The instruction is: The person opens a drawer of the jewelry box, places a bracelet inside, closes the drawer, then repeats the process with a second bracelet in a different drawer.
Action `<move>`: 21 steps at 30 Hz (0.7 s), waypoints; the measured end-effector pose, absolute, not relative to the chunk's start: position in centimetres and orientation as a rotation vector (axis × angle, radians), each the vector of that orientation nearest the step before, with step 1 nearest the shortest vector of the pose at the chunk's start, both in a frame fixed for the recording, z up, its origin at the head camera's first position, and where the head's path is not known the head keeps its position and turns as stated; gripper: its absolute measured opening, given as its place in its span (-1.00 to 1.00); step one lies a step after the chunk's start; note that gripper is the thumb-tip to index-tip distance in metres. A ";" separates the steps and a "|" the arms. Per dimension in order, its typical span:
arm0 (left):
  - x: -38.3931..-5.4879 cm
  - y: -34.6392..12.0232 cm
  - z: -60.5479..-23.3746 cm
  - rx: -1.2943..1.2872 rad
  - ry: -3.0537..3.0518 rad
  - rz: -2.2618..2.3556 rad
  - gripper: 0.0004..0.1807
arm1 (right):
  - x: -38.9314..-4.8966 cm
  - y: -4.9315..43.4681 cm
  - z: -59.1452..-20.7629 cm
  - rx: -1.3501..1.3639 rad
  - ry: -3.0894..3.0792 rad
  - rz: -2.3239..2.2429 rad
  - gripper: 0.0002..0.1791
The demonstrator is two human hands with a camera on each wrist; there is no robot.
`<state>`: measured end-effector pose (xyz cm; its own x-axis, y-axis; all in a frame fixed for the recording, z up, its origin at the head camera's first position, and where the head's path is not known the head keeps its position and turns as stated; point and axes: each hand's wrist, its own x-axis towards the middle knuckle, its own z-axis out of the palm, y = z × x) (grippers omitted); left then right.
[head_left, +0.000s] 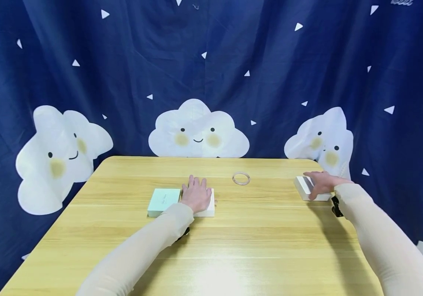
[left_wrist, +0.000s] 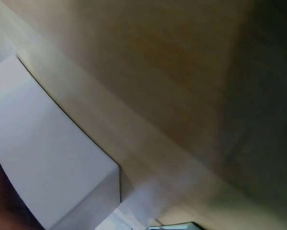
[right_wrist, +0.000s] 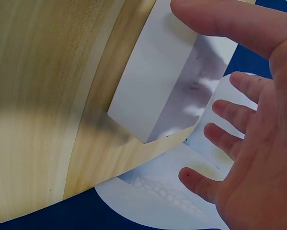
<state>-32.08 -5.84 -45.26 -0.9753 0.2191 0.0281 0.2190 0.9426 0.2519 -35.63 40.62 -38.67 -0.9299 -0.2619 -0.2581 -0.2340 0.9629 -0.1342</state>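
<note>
In the head view, my left hand [head_left: 196,196] lies palm down over a small white box [head_left: 208,210], its fingers stretched toward the far side. The left wrist view shows that white box [left_wrist: 52,143] up close on the table, with a dark, blurred bit of hand at the lower left. Right beside it on the left is a mint-green box [head_left: 163,200] with small writing on its lid. At the table's right side my right hand [head_left: 322,184] is over another white box [right_wrist: 153,67] with a shadowed, lettered top. Its fingers are spread apart and its thumb overlaps the box's side.
A thin, clear ring-shaped bangle [head_left: 241,178] lies on the wooden table [head_left: 233,238] toward the back, between the hands. Behind the table hangs a dark blue curtain [head_left: 204,78] with white clouds. The right-hand box sits close to the table's right edge.
</note>
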 end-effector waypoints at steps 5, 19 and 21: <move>-32.3 -6.0 -45.5 0.347 3.088 0.417 -0.34 | -35.6 40.6 -38.8 -0.368 2.844 -0.147 0.21; -31.9 -6.2 -44.9 0.307 3.066 0.467 -0.27 | -34.9 40.6 -38.6 -0.363 2.833 -0.205 0.15; -31.9 -6.2 -44.8 0.304 3.067 0.467 -0.26 | -34.9 40.7 -38.6 -0.367 2.839 -0.207 0.15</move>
<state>-31.89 -6.22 -44.79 -0.9806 0.1957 0.0048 0.1883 0.9361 0.2971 -34.91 40.65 -38.63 -0.9312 -0.2678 -0.2473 -0.2291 0.9577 -0.1743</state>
